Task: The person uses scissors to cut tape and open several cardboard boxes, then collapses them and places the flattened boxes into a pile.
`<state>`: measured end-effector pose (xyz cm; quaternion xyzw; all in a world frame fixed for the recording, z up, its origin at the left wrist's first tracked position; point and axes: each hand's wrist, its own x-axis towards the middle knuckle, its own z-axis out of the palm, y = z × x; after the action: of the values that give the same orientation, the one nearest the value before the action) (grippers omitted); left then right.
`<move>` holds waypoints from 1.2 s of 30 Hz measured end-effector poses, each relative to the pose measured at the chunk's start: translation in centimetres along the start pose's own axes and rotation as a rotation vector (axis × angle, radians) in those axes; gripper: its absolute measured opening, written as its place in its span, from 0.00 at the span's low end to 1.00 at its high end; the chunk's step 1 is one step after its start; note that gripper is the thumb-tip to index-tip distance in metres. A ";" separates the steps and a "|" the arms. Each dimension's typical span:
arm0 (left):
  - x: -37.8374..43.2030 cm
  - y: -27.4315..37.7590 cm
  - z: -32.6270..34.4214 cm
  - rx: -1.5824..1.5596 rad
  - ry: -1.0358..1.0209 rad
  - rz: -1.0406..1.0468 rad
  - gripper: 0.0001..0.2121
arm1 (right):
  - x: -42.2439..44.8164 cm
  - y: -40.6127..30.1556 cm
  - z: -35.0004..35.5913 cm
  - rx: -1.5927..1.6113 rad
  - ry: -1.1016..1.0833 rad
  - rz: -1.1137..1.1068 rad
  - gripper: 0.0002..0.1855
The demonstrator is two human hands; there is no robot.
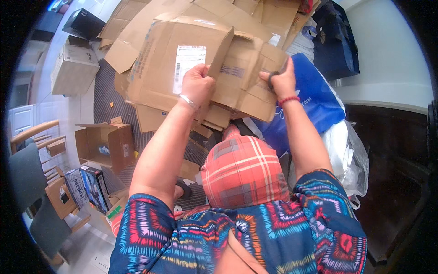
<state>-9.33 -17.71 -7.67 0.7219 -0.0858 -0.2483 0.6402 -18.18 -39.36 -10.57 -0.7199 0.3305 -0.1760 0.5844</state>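
A partly folded cardboard box [236,72] with purple print is held between my hands over a pile of flattened cartons. My left hand [197,84], with a silver bangle at the wrist, is closed on its left flap. Gripping its right edge is my right hand [282,80], which wears a red bead bracelet and has a dark ring-shaped item around a finger. Just beneath and to the left lies a larger flattened carton [160,58] bearing a white printed label [190,68].
A blue bag [308,96] and a clear plastic bag [349,164] lie at the right, near a dark blue bag [333,44]. At the left are an open cardboard box [119,144], a white box [75,68], a black box [84,24] and a chair [27,174].
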 end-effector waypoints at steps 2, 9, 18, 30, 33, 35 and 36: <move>-0.8 -0.4 2.0 -0.029 -0.035 0.016 0.09 | 0.2 0.9 2.5 -0.114 0.032 -0.036 0.56; 1.7 -1.3 -5.1 0.779 0.306 0.315 0.20 | -0.3 0.2 2.1 -0.236 -0.109 0.002 0.58; 0.2 -4.6 -7.5 0.932 0.335 -0.387 0.49 | -0.1 3.3 3.7 -0.481 -0.102 -0.008 0.55; -4.4 -2.2 4.6 1.282 -0.155 0.185 0.12 | -1.0 0.8 4.7 -0.491 -0.168 0.041 0.65; -3.1 -2.4 4.2 1.194 -0.281 0.172 0.09 | -1.7 1.2 5.3 -0.598 -0.079 0.044 0.65; -2.5 -1.5 4.3 1.138 -0.309 0.211 0.09 | -1.2 1.9 6.0 -0.524 -0.067 0.062 0.63; -2.6 -1.6 4.3 1.106 -0.263 0.299 0.09 | -1.1 2.4 6.3 -0.493 -0.063 0.075 0.62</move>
<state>-13.91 -20.14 -8.87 0.8918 -0.3822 -0.1612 0.1807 -15.61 -34.31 -14.28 -0.8332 0.3715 -0.0459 0.4070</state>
